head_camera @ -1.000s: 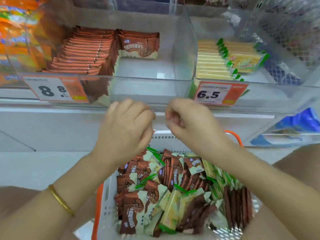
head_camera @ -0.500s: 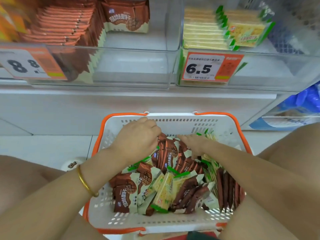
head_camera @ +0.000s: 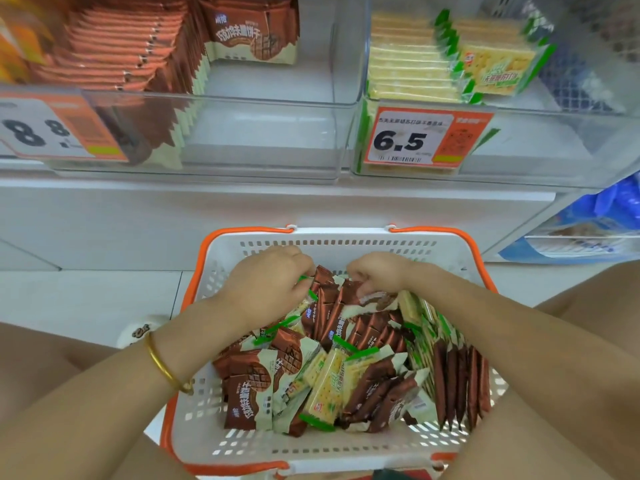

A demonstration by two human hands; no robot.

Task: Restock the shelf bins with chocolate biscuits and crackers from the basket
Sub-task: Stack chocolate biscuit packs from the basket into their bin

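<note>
Fingers (head_camera: 298,264) of left hand (head_camera: 270,285) and right hand (head_camera: 381,273), knuckles up, curled round chocolate biscuit packs (head_camera: 329,306)

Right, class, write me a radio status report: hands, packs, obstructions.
Left hand curled in basket, grip unclear. Right hand pinches chocolate biscuit packs. Cracker packs mixed in. Bins above unobstructed.

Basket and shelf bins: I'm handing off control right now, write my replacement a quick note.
Left hand: fingers curled among packets at the basket's far end; grip hidden.
Right hand: pinches chocolate biscuit packets there.
Basket, below the bins, holds chocolate and cracker packets mixed.
Done: left bin and right bin each part filled.
Left: sort and shelve the basket's load.
</note>
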